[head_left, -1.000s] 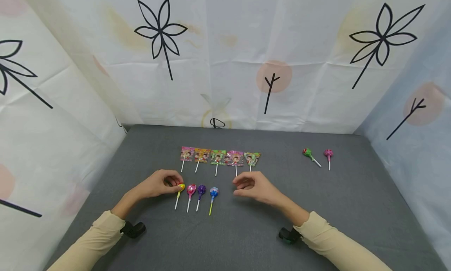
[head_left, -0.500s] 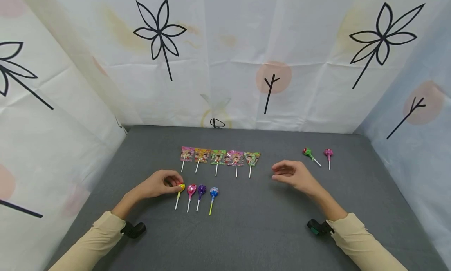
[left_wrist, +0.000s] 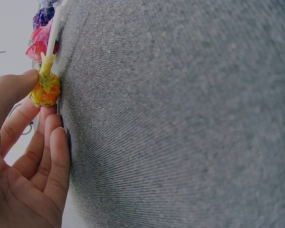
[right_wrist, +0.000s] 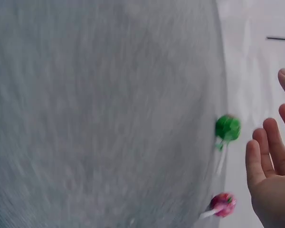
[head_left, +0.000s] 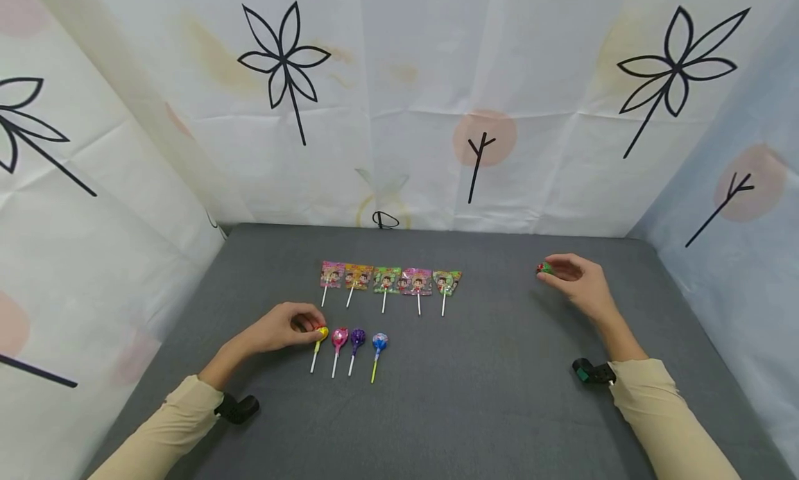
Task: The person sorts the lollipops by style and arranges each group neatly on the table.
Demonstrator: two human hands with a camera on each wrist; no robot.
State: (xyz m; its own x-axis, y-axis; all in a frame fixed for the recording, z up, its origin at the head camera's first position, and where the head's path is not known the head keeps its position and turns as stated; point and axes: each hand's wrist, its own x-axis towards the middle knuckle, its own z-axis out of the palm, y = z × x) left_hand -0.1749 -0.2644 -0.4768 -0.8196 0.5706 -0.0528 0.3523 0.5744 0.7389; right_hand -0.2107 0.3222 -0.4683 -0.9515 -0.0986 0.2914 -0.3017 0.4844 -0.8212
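My left hand [head_left: 288, 326] pinches the head of a yellow lollipop [head_left: 321, 333] at the left end of a short row. In the left wrist view, thumb and index finger hold its yellow wrapper [left_wrist: 45, 93]. To its right lie a pink-red lollipop [head_left: 339, 337], a purple one [head_left: 358, 337] and a blue one [head_left: 379, 341]. My right hand [head_left: 580, 284] hovers over the far right, by a green lollipop [head_left: 545, 268]. In the right wrist view its fingers stand apart from that green lollipop [right_wrist: 228, 128]. A pink lollipop [right_wrist: 222, 204] lies beside it, hidden behind the hand in the head view.
Several lollipops in flat printed wrappers [head_left: 387, 280] form a row farther back, sticks toward me. The grey table [head_left: 462, 410] is enclosed by white patterned cloth [head_left: 412, 64] at the back and sides.
My right hand has moved right and away from me, from beside the flat-wrapped row to the green lollipop, now covering the pink one. My left hand has stayed on the yellow lollipop.
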